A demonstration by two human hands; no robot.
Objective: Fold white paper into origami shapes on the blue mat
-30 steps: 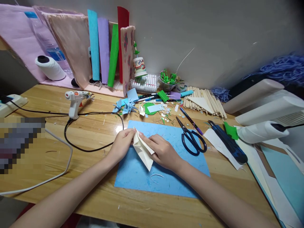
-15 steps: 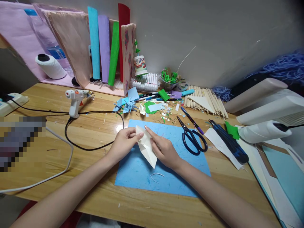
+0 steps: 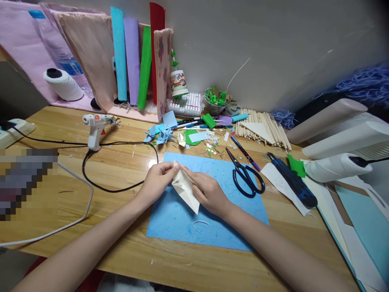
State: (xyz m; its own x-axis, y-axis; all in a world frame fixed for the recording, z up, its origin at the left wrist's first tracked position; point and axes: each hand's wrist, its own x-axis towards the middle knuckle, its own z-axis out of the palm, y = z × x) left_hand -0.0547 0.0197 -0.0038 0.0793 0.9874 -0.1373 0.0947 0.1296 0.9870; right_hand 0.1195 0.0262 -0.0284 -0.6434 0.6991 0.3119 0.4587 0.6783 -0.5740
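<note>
A cream sheet of folded paper (image 3: 187, 192), creased into a long diamond-like shape, is held between my two hands above a blue sheet (image 3: 170, 225). My left hand (image 3: 159, 178) pinches its upper left edge between thumb and fingers. On the other side, my right hand (image 3: 209, 190) grips the paper's right edge, fingers bent along it and fingertips close to the left thumb at the top. Part of the paper is hidden behind the fingers. Black-handled scissors (image 3: 247, 178) lie on the blue sheet to the right, and a thin white strip (image 3: 200, 222) lies nearer to me.
A white glue gun (image 3: 95, 132) stands at the left, its black cable looping toward the blue sheet. Paper cranes (image 3: 165, 136), scraps and pens lie behind. To the right are a utility knife (image 3: 293, 182), a thread cone (image 3: 337, 167) and wooden sticks (image 3: 264, 127).
My right fingers have moved left and down along the paper's upper edge, toward my left thumb. The paper's upper part now looks narrower and more folded over.
</note>
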